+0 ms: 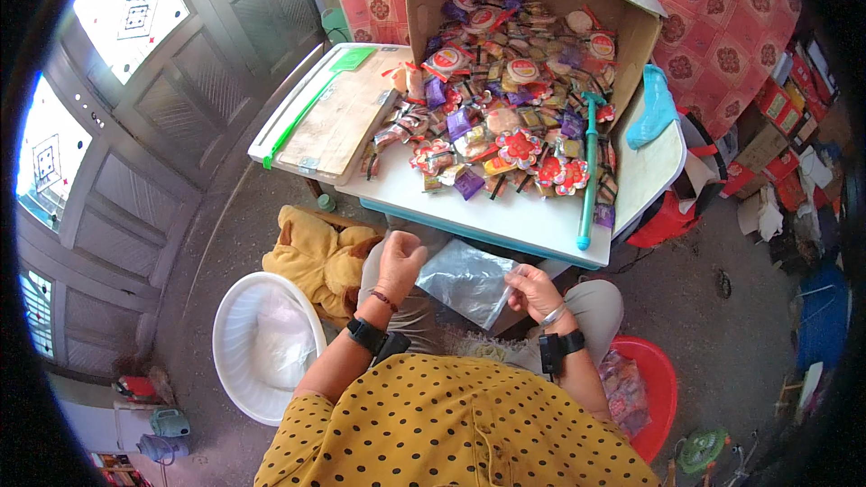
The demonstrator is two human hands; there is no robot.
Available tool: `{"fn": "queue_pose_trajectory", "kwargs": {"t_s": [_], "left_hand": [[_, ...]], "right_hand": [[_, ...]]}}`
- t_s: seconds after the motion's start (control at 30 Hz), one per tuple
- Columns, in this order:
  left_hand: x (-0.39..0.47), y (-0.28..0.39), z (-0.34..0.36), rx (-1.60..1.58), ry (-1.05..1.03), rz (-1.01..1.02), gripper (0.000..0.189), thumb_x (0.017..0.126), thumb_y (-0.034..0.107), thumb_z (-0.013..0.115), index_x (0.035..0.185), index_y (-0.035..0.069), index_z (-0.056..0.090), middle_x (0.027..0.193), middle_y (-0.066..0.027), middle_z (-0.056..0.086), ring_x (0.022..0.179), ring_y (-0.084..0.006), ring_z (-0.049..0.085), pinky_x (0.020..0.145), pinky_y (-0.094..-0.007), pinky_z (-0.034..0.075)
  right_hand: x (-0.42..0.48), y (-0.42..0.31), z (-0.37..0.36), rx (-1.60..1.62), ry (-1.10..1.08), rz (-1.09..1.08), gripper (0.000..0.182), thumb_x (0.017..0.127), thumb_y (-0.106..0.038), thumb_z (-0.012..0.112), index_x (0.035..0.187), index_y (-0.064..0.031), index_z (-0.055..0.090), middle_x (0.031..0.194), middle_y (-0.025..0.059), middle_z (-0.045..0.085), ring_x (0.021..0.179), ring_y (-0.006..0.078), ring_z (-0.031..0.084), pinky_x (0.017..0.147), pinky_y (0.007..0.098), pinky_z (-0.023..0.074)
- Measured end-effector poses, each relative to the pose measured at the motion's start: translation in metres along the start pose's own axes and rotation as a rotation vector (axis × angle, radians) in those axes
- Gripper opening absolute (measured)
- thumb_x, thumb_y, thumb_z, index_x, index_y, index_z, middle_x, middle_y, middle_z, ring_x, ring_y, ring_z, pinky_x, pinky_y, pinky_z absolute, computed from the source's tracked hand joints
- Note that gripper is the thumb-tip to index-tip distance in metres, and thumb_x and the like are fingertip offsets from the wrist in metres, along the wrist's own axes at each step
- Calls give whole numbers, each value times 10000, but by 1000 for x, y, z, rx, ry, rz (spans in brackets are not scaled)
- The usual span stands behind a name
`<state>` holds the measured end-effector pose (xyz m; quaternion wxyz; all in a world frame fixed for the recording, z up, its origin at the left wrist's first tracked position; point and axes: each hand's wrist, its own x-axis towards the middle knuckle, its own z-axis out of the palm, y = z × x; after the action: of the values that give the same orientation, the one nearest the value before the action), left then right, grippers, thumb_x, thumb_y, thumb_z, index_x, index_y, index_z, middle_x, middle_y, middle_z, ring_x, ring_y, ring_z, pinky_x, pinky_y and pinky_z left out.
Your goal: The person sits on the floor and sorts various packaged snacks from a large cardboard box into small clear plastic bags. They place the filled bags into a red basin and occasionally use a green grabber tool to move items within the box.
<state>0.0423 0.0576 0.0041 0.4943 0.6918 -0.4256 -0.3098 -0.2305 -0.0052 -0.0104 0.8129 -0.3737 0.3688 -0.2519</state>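
A clear plastic bag hangs over my lap, with its right edge pinched between the fingers and thumb of my right hand. Just beyond the bag's upper left corner, my left hand is curled, with its fingers drawn in and nothing visible in them. Ahead of both hands, a heap of small wrapped snacks spills from a cardboard box lying on its side onto a white table. Among the snacks are purple packets, round pieces and red flower-shaped packs.
A teal plastic rod lies along the heap's right side. On the left board rests a green fly swatter. White basin with plastic bags stands left; red basin with filled bags stands right. A yellow plush cushion lies beside my left knee.
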Motion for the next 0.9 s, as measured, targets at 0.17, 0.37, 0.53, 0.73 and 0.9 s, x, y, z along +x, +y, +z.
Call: {"fn": "queue_pose_trajectory", "kwargs": {"t_s": [0.17, 0.37, 0.53, 0.73, 0.9], "left_hand": [[-13, 28, 33, -158, -694, -179, 246, 809, 220, 708, 873, 51, 540, 771, 11, 551, 672, -65, 517, 572, -216, 447], [-23, 28, 49, -53, -720, -230, 337, 797, 282, 721, 877, 26, 518, 775, -26, 564, 669, -98, 549, 567, -241, 471], [-22, 6, 51, -57, -738, -253, 294, 836, 262, 677, 878, 12, 529, 756, -37, 589, 645, -111, 579, 548, -245, 481], [-27, 4, 54, -29, -748, -326, 248, 869, 253, 626, 867, 9, 583, 732, -34, 608, 621, -110, 592, 547, -245, 485], [-27, 7, 53, -95, -733, -383, 245, 887, 251, 586, 849, 9, 590, 717, -28, 609, 605, -115, 591, 550, -253, 491]], "right_hand": [[6, -11, 32, -85, 0, -6, 162, 891, -239, 583, 868, -84, 544, 662, 5, 593, 521, 94, 578, 420, 211, 443], [11, 4, 46, -38, -62, 31, 217, 911, -248, 557, 1006, -53, 544, 829, 31, 626, 651, 119, 624, 537, 254, 533], [12, 17, 38, -39, -88, 53, 197, 905, -215, 562, 994, -41, 532, 835, 41, 617, 680, 143, 633, 595, 301, 546], [12, 29, 30, -67, -35, 8, 171, 898, -222, 587, 901, -53, 559, 765, 41, 618, 599, 129, 595, 544, 261, 495], [13, 30, 29, -69, -11, 6, 176, 893, -228, 597, 868, -56, 570, 723, 34, 607, 562, 116, 571, 520, 247, 471]]}}
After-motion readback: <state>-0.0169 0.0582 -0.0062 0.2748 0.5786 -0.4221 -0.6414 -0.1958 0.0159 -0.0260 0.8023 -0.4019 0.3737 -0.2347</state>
